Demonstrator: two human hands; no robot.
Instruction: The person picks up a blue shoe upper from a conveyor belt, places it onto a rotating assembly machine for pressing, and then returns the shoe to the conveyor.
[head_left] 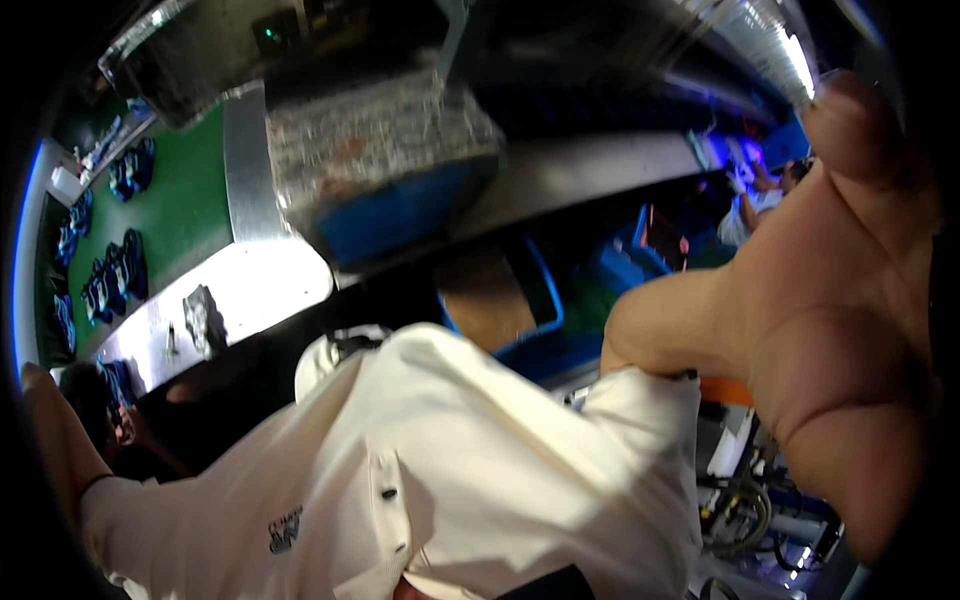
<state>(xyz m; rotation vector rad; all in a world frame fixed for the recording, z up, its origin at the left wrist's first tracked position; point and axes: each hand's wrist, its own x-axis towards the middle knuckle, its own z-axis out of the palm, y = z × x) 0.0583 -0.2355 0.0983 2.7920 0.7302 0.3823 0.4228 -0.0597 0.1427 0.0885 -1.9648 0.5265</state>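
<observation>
Your right hand [840, 315] is very near camera, right of frame; fingertips hidden, cannot tell grip. Left hand out of view. Dark shoes [131, 264] on green worktop [190, 195], left of frame. If right hand swings inward, could block camera.

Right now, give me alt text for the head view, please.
The wearer's right hand looms large at the right, very close to the camera, beside their cream shirt. Beyond are a silvery, blue-fronted boxlike block and, at left, blue shoes on a green surface.
</observation>
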